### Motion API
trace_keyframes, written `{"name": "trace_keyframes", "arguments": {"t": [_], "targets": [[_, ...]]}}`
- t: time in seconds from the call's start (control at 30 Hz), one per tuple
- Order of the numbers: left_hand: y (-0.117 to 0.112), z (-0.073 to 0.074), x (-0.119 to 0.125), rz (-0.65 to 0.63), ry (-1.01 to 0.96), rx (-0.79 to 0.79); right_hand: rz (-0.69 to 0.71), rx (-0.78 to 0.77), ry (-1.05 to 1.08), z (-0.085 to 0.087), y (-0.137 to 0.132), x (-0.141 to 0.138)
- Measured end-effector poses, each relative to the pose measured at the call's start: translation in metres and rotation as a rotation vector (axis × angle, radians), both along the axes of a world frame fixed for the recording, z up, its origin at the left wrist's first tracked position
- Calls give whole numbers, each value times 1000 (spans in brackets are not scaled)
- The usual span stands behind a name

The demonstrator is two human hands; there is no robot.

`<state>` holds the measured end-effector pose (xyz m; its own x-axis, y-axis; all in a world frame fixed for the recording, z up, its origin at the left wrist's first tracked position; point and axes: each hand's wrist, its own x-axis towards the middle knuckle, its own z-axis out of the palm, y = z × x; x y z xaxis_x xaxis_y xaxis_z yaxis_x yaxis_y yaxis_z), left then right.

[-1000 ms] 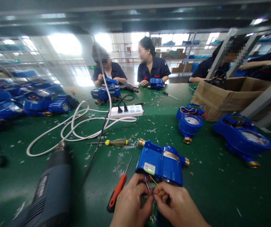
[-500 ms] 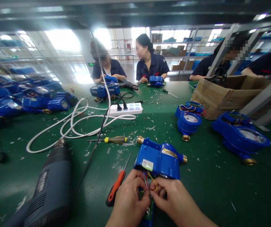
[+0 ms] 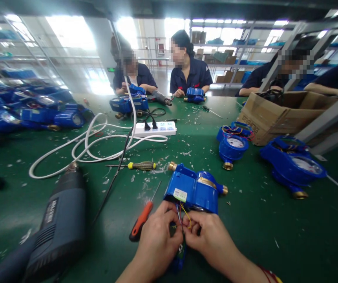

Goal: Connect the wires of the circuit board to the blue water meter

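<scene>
My left hand (image 3: 157, 239) and right hand (image 3: 208, 237) meet at the table's (image 3: 260, 228) near edge, fingertips pinched narrow on the thin coloured wires (image 3: 184, 215) that come out of the blue meter (image 3: 195, 190). The meter lies on its side just beyond my knuckles, brass ends pointing left and right, a white label facing me. Beneath my hands I see a small green part, mostly hidden. Just left of my left hand lies an orange screwdriver (image 3: 141, 221), tip toward the meter; farther left, at the near left corner, a grey heat gun (image 3: 58, 224). Beyond the meter lies a yellow screwdriver (image 3: 141, 165), then a white power strip (image 3: 155, 128) with looped white cable (image 3: 80, 151) at mid-table. Toward the right edge two more meters (image 3: 232, 145) sit open, dials up, with wires inside the nearer one's lid. Behind them a cardboard box (image 3: 274, 114) stands open; something dark shows at its rim, though I cannot tell what. More meters are heaped along the left edge, and people sit at the far edge.
</scene>
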<state>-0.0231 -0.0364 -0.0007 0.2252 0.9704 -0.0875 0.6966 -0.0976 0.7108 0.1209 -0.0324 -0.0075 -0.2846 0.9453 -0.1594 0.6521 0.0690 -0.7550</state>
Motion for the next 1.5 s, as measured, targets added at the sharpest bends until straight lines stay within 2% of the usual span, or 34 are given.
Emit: {"name": "trace_keyframes", "arguments": {"t": [0.33, 0.5, 0.63, 0.73, 0.83, 0.97, 1.13, 1.37, 1.5], "targets": [[1, -1, 0, -3, -127, -41, -6, 61, -21, -10, -5, 1], [6, -10, -2, -25, -242, -103, -39, 65, -67, -16, -5, 2], [10, -20, -5, -34, -204, -115, -14, 52, 5, -17, -5, 3], [9, -23, -6, -49, -146, -76, 8, 39, -42, -16, -4, 6], [6, -22, -6, -81, -110, -5, 33, 19, -83, -16, -4, 8], [4, -19, -5, -100, -44, 50, 51, -17, -15, -16, -2, 8], [4, -17, -4, -108, 4, 8, -7, -38, 31, -11, -1, 5], [4, -12, -2, -53, -20, -8, -46, -77, 212, -12, -3, 4], [3, -12, -3, -70, -39, -24, -85, -97, 214, -9, -3, 3]]}}
